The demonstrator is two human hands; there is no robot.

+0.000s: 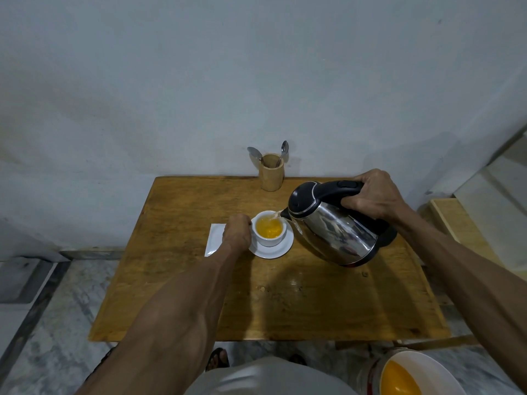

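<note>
My right grip (373, 199) is wrapped tight round the black handle of the kettle (333, 232), fingers curled under and thumb over the top. I hold the kettle off the surface (285, 303), tilted down to the left. Its spout hangs just over the right rim of the cup (269, 229), and a thin stream of water runs from it into the yellow-orange liquid inside. The cup stands on a white saucer (273, 250) near the middle of the surface, a little to the far side. My left grip (236, 233) is closed against the cup's left side, fingers curled in and holding it there; the back of my hand hides what exactly they catch. Just left of the saucer, partly under that hand, a flat white packet (214, 238) lies on the wood. At the far edge, against the wall, a wooden holder (271, 173) stands upright with two spoons (254, 153) leaning out of it, bowls up. Down at the near right, below the surface, a white bowl (413, 374) holds orange liquid.
</note>
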